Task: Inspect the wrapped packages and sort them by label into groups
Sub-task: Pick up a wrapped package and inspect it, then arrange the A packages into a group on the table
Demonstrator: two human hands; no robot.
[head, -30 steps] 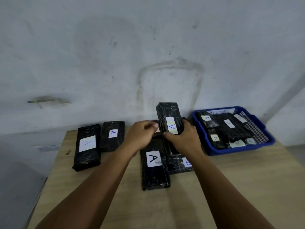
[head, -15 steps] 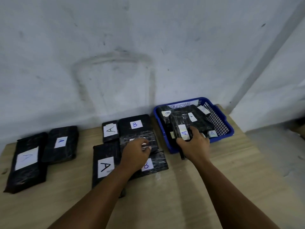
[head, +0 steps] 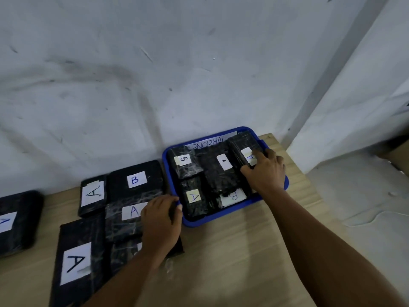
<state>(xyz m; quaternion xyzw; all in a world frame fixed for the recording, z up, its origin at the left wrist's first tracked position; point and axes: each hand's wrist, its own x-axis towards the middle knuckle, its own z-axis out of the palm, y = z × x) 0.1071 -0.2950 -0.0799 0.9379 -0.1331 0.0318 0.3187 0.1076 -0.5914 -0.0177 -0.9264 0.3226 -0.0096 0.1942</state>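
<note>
- Head view: a person's right hand sets a wrapped package labelled A into the far right of the blue tray, fingers curled round its near end and thumb against its side.
- Left hand rests on the overlapping packages just beside the tray, fingertips bent over their edge by the tray rim.
- Risk: the tray is crowded with A and B labels mixed; the new package sits tilted on the tray wall and could slide off when the grip goes.
- Half a second earlier, the same package hung over the tray's near left edge; it has crossed to the far right corner, and the left hand has shifted towards the tray.
</note>
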